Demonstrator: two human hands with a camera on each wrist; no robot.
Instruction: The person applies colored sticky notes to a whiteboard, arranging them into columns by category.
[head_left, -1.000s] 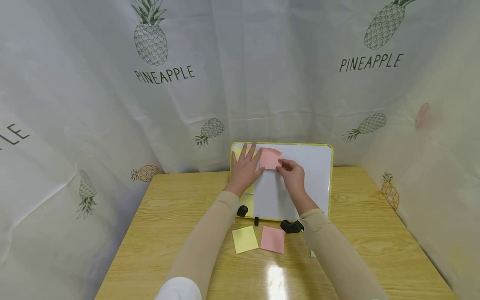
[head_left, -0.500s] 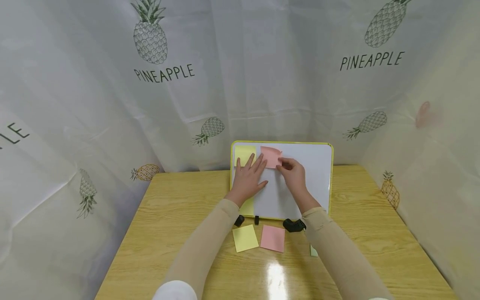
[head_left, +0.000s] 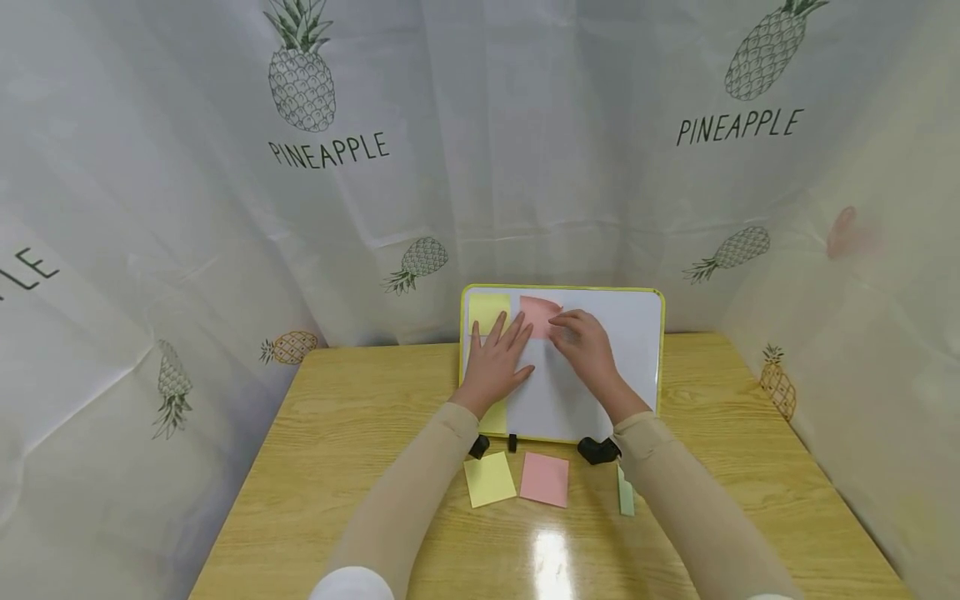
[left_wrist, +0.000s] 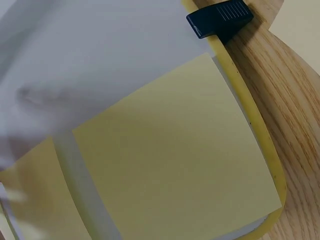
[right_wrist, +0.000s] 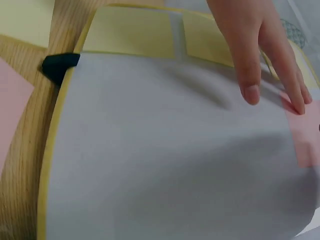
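Just right of the frame's centre we see a pink sticky note (head_left: 537, 309) on the whiteboard (head_left: 633, 354); the left hand (head_left: 493, 364) touches it, grip wide; the right hand's (head_left: 588, 348) grip is narrow, whether pinching we cannot tell.

"PINEAPPLE" stands twice on the pale hanging sheet (head_left: 517, 183), each under a large printed pineapple (head_left: 302, 89); far left, a cut-off word ends "LE" (head_left: 32, 273).

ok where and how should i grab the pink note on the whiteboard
Probably pinch the pink note by its upper right corner in the head view, coming from the right: that corner seems to curl off the whiteboard, while the left hand overlaps its lower left.
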